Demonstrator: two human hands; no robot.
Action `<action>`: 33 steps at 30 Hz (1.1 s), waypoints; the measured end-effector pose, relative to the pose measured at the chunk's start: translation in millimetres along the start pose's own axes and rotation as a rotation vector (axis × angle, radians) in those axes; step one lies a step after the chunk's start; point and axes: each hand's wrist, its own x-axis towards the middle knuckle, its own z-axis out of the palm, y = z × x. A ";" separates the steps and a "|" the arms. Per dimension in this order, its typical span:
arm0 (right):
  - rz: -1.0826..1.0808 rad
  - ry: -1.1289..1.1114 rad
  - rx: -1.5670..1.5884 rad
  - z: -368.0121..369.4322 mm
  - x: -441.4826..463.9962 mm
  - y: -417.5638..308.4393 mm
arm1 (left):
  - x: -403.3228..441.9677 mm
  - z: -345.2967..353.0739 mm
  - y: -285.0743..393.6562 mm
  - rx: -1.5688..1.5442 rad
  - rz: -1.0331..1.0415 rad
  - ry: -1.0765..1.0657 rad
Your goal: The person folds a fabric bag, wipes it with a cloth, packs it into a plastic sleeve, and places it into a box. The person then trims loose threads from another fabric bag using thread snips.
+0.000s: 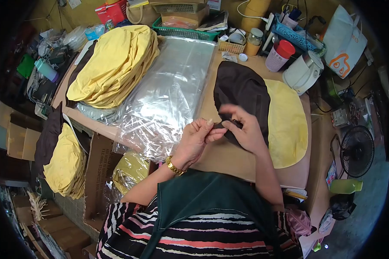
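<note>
A dark brown and yellow cloth piece lies on the brown table, its dark part (242, 86) at the left and its yellow part (287, 125) at the right. Over its near left edge, my left hand (199, 133) pinches the end of a dark strip (219, 126). My right hand (245, 127), partly blurred, is closed on the same dark material, thumb against it. Left of my hands lies a stack of clear plastic sheets (173, 82). Beyond that rises a pile of folded yellow cloth (116, 64).
A white kettle (304, 72), a pink cup with red lid (281, 56) and a jar (254, 39) stand at the back right. Green baskets (183, 32) line the back. A black fan (357, 151) is at the right, a cardboard box (98, 177) at the lower left.
</note>
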 end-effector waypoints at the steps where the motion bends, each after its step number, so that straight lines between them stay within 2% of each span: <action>1: -0.089 -0.033 0.072 3.2 5.9 6.0 | -0.5 3.3 2.2 0.050 0.015 -0.004; 2: -0.094 -0.029 0.070 3.2 6.1 6.9 | 0.5 2.7 3.2 0.052 0.019 -0.009; 5: -0.025 0.209 0.213 1.6 10.1 11.5 | 2.0 -5.1 4.1 -0.077 0.059 -0.037; 8: -0.022 0.213 0.255 0.9 9.7 3.1 | 2.3 -8.8 4.3 -0.130 0.067 0.009; 9: -0.120 0.216 0.240 6.6 11.0 -4.3 | 1.8 -8.6 4.3 -0.065 0.047 -0.002; 10: -0.012 0.059 0.189 -1.4 9.4 -12.3 | 1.3 -7.7 4.6 -0.001 0.026 -0.015; 12: -0.113 -0.044 0.105 4.1 15.5 0.0 | 0.3 -3.3 7.7 0.012 0.018 -0.029; 14: -0.092 0.010 0.105 4.7 16.6 4.0 | 3.3 0.0 13.0 0.026 0.027 -0.051; 16: -0.069 0.063 0.108 6.4 17.0 1.3 | 4.4 -0.7 18.5 -0.201 -0.019 -0.074; 18: -0.048 0.183 0.165 11.7 16.3 -5.7 | 0.9 7.7 17.4 -0.120 0.055 -0.064; 19: -0.049 0.184 0.165 12.2 16.0 -5.0 | 0.0 12.0 16.3 -0.040 0.128 -0.053; 22: -0.019 0.196 0.170 14.6 15.6 -0.8 | 0.9 18.4 12.9 0.108 0.179 -0.007; 26: -0.033 0.226 0.190 19.4 13.3 1.4 | 7.6 7.6 6.7 0.087 0.095 0.057; 31: 0.020 0.225 0.189 19.3 11.9 6.2 | 10.5 6.5 5.5 -0.035 0.097 -0.037; 33: -0.118 0.473 0.016 22.5 8.8 -15.3 | 9.5 9.4 8.7 -0.072 0.098 -0.056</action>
